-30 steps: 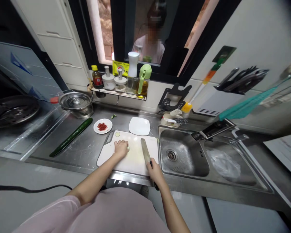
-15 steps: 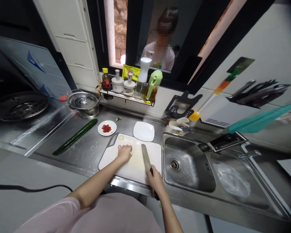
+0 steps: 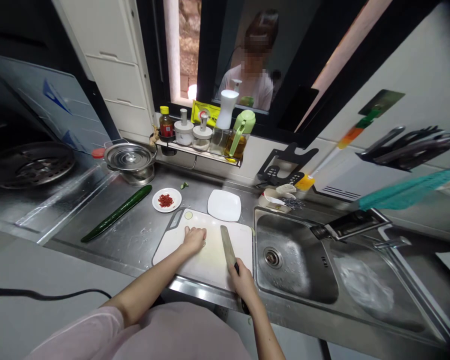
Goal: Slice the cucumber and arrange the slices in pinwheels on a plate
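My left hand (image 3: 195, 239) rests on the white cutting board (image 3: 165, 253), its fingers curled over a small pale-green piece, mostly hidden, that looks like cucumber. My right hand (image 3: 242, 277) grips the black handle of a kitchen knife (image 3: 228, 243). The knife's blade lies over the right part of the board, pointing away from me and apart from my left hand. A round cucumber slice (image 3: 188, 215) lies near the board's far left corner. To the left, a whole long cucumber (image 3: 117, 214) lies on the steel counter.
Behind the board stand a plate of chopped red pieces (image 3: 166, 200) and a white square plate (image 3: 224, 205). A sink (image 3: 296, 265) adjoins the board on the right. Farther back are a lidded steel pot (image 3: 130, 161) and a shelf of condiments (image 3: 200, 145).
The view has shifted slightly. My left fingers have closed further over the small piece, which shows less now. My right hand still holds the knife in about the same place.
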`<act>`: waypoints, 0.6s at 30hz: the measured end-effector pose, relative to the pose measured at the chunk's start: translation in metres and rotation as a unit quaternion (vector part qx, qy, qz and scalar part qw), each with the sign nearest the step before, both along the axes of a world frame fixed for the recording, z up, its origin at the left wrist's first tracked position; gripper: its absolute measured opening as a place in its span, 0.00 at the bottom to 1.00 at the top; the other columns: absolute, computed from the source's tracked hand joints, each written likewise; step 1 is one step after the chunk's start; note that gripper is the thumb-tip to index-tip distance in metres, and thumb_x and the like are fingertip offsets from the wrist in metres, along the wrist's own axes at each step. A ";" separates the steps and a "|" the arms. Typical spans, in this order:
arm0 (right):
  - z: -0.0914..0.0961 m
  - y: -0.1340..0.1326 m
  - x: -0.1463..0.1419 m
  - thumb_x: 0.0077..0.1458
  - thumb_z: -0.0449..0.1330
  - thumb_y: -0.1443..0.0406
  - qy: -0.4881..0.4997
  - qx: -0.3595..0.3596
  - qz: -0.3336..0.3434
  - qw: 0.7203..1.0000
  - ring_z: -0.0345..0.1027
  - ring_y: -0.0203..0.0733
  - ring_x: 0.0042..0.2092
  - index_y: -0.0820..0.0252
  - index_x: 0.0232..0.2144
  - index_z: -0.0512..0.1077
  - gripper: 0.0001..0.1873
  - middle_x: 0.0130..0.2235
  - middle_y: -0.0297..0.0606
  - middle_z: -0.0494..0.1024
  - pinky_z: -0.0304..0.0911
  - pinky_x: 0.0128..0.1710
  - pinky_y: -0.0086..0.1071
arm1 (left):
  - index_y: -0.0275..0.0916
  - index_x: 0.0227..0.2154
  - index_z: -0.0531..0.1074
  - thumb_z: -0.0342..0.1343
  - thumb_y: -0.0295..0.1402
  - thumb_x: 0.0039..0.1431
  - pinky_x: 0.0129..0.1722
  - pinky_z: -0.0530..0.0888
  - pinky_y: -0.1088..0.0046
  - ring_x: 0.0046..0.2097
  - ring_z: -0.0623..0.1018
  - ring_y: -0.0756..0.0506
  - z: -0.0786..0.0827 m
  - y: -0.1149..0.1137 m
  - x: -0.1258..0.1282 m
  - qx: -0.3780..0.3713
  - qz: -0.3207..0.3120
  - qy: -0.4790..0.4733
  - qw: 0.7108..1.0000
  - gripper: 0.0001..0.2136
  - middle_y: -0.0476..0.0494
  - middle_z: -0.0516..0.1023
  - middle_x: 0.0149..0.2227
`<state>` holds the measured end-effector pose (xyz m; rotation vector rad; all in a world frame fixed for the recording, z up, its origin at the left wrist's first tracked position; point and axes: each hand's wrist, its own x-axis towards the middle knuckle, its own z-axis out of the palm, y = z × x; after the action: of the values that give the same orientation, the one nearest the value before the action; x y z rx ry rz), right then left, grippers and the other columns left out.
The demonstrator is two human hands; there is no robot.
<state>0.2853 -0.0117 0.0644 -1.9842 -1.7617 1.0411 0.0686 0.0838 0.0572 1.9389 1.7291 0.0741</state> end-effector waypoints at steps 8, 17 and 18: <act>-0.004 0.000 0.001 0.57 0.46 0.55 0.002 -0.002 -0.009 1.000 0.72 0.46 0.38 0.57 0.42 0.67 0.18 0.35 0.41 0.79 0.61 0.36 0.30 | 0.44 0.36 0.73 0.49 0.28 0.55 0.48 0.59 0.63 0.44 0.75 0.43 -0.001 0.044 -0.027 0.033 0.181 -0.082 0.980 0.09 0.48 0.80 0.37; -0.008 0.002 0.002 0.57 0.46 0.56 0.018 0.001 -0.015 1.000 0.72 0.44 0.35 0.58 0.41 0.67 0.17 0.33 0.40 0.78 0.60 0.35 0.29 | 0.46 0.42 0.73 0.49 0.30 0.58 0.49 0.57 0.60 0.48 0.74 0.41 -0.018 0.070 -0.052 0.079 0.205 -0.053 0.974 0.12 0.46 0.80 0.40; -0.007 0.002 0.003 0.57 0.46 0.57 0.022 0.000 -0.015 1.000 0.72 0.44 0.35 0.58 0.41 0.67 0.16 0.33 0.40 0.78 0.60 0.35 0.29 | 0.45 0.43 0.73 0.49 0.30 0.58 0.49 0.57 0.60 0.48 0.73 0.41 -0.019 0.070 -0.052 0.082 0.200 -0.050 0.975 0.13 0.45 0.80 0.40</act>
<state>0.2879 -0.0095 0.0572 -1.9670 -1.7044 1.0658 0.0163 0.1535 0.0377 1.6342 2.0724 0.4653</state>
